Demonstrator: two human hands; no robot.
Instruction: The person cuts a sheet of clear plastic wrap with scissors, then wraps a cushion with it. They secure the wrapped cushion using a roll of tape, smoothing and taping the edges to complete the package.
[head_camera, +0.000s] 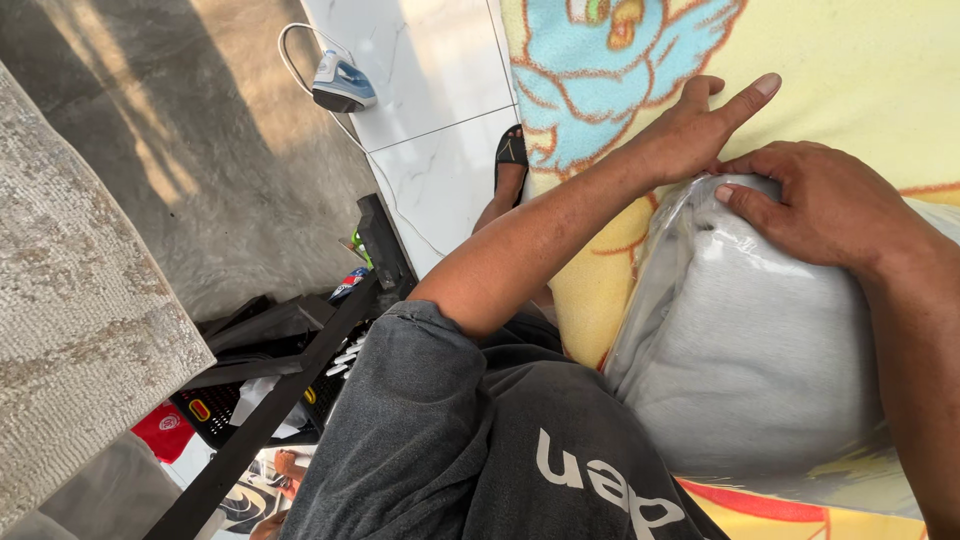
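A clear plastic bag (690, 290) with a folded grey cloth (770, 350) inside lies on a yellow blanket (860, 70) printed with a blue cartoon bird. My right hand (825, 205) rests on the bag's top end, thumb and fingers pinching the plastic at its edge. My left hand (700, 125) reaches across from the left. Its lower fingers are tucked at the same edge of the bag, and one digit sticks out straight over the blanket. My grey sleeve and shirt (470, 430) fill the lower middle.
A blue and white iron (342, 85) with its cord stands on white floor tiles (440, 160). A sandalled foot (510, 165) shows beside the blanket. A black frame (290, 380) and a black crate of small items lie lower left, next to a grey textured slab (70, 300).
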